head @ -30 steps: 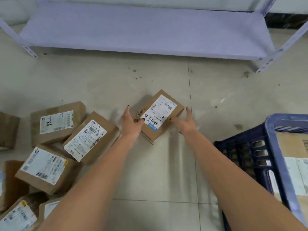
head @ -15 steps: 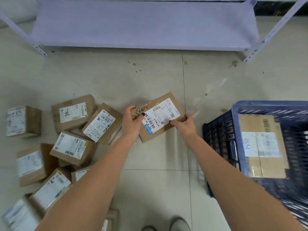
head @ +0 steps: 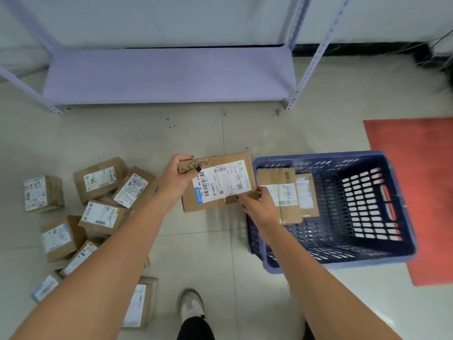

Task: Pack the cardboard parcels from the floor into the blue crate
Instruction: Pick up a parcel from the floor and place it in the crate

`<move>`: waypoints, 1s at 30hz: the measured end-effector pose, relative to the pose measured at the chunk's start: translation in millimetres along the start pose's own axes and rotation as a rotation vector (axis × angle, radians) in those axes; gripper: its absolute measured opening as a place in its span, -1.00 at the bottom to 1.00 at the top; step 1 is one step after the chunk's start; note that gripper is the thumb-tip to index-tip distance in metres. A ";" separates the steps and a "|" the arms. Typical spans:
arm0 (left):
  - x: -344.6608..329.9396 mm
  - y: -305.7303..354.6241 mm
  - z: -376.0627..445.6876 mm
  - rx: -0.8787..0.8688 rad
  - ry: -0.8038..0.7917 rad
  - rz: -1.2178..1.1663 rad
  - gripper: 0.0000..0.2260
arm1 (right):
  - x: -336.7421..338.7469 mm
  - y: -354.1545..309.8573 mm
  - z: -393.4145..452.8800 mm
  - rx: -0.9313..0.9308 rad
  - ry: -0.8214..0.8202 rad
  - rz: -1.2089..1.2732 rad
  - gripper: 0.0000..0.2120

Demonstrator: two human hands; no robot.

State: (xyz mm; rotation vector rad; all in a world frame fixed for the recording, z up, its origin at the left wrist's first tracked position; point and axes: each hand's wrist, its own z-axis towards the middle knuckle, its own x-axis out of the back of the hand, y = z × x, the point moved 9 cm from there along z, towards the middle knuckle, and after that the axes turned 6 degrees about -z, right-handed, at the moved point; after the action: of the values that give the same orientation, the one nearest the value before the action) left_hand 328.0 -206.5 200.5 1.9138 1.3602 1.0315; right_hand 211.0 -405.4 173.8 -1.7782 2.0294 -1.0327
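Both hands' fingers grip parcel (head: 218,184) — tiled floor (head: 122,136), red mat (head: 416,192).

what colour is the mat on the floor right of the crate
Red-orange, plain with no pattern: the mat lies just beyond the blue crate, seen in the head view.

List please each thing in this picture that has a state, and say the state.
held parcel: lifted, gripped at both ends, label up
left hand: grips parcel's left end
right hand: grips parcel's right corner
blue crate: upright, mostly unfilled
parcel in crate: lying at crate's left side
floor parcels: piled, unpacked
shelf: bare
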 end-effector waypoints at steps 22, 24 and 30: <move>-387.8 0.8 -106.1 0.346 -0.023 -0.370 -0.55 | 316.7 12.8 98.9 0.107 -0.092 -0.259 -0.26; -393.0 -11.0 -103.5 0.327 -0.044 -0.206 -0.56 | 315.9 23.2 104.4 0.113 -0.124 -0.362 -0.24; -403.6 -34.8 -100.4 0.344 -0.069 -0.066 -0.50 | 306.4 61.9 113.8 0.013 -0.263 -0.530 -0.14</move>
State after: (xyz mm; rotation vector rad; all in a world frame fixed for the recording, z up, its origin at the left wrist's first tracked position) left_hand 151.0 -576.0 121.1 2.1086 1.6325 0.7278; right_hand 164.8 -732.1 131.1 -2.3680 1.4257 -0.8680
